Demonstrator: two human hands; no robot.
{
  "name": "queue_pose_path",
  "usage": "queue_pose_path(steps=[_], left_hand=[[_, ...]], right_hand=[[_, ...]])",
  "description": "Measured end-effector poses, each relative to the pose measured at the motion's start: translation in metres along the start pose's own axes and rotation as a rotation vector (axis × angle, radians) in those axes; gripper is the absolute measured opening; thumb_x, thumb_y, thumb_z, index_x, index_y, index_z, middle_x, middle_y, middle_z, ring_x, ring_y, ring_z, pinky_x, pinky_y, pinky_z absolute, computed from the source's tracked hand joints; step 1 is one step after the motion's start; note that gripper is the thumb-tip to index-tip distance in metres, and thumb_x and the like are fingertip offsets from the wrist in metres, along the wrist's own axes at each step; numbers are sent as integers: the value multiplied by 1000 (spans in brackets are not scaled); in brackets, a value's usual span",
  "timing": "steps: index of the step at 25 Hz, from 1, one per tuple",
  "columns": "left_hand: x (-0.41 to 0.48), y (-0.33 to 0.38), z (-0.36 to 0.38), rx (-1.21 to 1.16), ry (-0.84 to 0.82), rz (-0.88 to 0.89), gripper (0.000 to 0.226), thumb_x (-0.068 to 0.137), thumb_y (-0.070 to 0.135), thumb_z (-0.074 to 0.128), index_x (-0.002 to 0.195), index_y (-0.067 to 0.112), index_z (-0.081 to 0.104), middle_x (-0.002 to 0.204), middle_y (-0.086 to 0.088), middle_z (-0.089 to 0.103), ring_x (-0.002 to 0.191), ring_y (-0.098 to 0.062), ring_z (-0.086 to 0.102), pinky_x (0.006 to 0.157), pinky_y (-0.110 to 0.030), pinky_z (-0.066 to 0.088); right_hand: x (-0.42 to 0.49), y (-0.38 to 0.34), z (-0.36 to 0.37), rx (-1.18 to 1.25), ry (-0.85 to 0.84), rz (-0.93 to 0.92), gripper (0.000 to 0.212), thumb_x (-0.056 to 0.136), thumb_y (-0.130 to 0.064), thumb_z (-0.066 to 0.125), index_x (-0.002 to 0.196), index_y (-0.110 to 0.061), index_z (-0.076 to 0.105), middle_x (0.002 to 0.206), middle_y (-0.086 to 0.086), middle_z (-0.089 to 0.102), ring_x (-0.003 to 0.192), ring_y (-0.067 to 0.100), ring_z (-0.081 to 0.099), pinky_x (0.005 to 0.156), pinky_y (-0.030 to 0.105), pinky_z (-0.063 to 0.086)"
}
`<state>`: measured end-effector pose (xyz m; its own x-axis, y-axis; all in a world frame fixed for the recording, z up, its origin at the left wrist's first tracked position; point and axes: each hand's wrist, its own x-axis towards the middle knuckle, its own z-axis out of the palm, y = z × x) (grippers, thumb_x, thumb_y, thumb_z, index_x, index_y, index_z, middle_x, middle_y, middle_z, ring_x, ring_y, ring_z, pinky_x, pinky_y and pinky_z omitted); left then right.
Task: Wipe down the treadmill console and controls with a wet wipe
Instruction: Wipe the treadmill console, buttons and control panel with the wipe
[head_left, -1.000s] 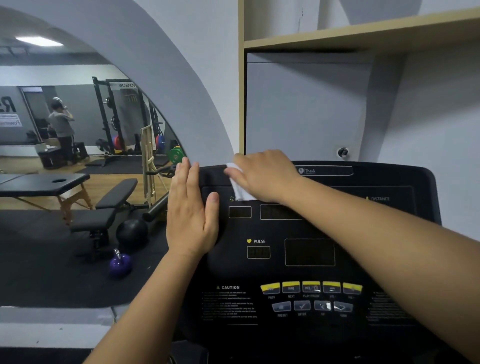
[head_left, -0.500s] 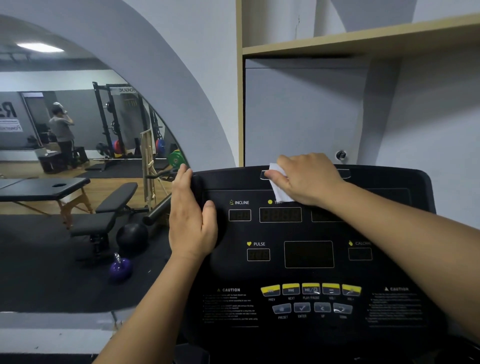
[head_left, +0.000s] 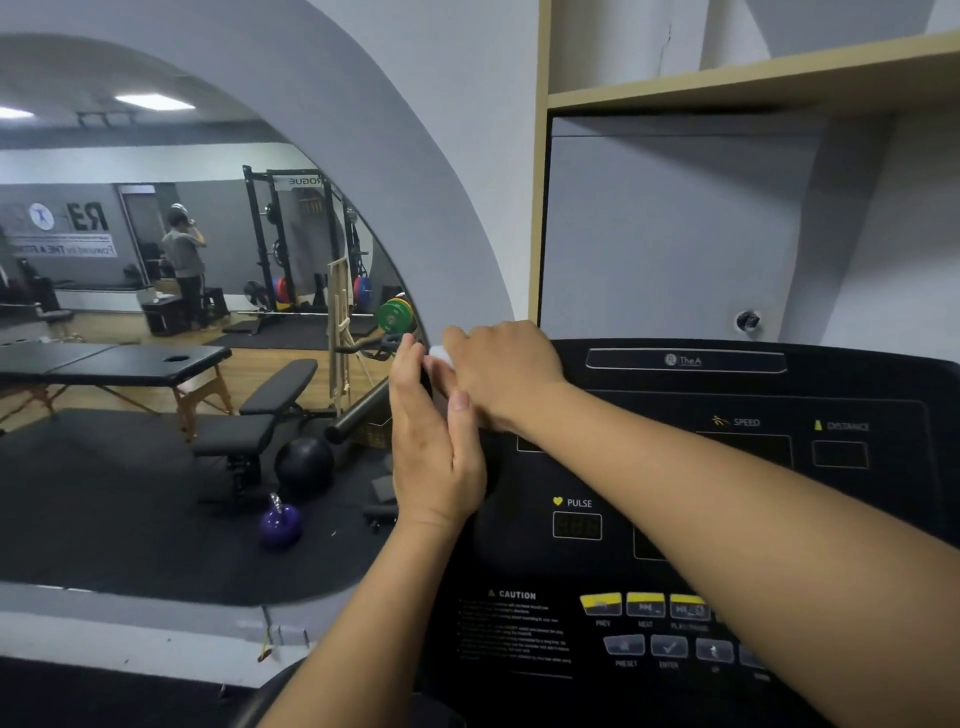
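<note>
At the upper left corner of the black treadmill console (head_left: 649, 400), in the head view, the right hand (head_left: 506, 374) curls its fingers over a white wet wipe (head_left: 439, 359) and presses it to the panel. Just below, on the console's left edge, the left hand (head_left: 434, 452) lies flat with straight fingers, grasping nothing. Lower on the console sit the PULSE display (head_left: 576, 525) and a row of yellow buttons (head_left: 644, 604). Left of the console, a mirror (head_left: 156, 441) shows a purple kettlebell (head_left: 280, 526).

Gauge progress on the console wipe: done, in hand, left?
Done: only the top strip, swept across in the last second. In hand: right hand presses the wet wipe on the treadmill console, upper-left corner; left hand braces its edge. Left: PULSE display, yellow buttons, grey keys.
</note>
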<state>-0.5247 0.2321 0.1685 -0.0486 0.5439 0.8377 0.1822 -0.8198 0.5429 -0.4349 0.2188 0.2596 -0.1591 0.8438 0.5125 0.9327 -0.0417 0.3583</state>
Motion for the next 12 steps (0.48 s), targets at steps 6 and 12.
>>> queue_pose_path(steps=[6, 12], left_hand=[[1, -2, 1, 3, 35, -34, 64, 96, 34, 34, 148, -3, 28, 156, -20, 30, 147, -27, 27, 119, -29, 23], [1, -2, 0, 28, 7, -36, 64, 95, 33, 34, 150, 1, 26, 158, -15, 30, 147, -23, 27, 120, -25, 20]], right_hand=[[25, -12, -5, 137, -58, 48, 40, 101, -41, 27, 99, -24, 63, 84, 4, 57, 72, 22, 48, 65, 35, 38], [50, 25, -38, 958, -102, 367, 47, 102, -47, 34, 82, -12, 57, 85, 10, 57, 86, 26, 56, 67, 29, 39]])
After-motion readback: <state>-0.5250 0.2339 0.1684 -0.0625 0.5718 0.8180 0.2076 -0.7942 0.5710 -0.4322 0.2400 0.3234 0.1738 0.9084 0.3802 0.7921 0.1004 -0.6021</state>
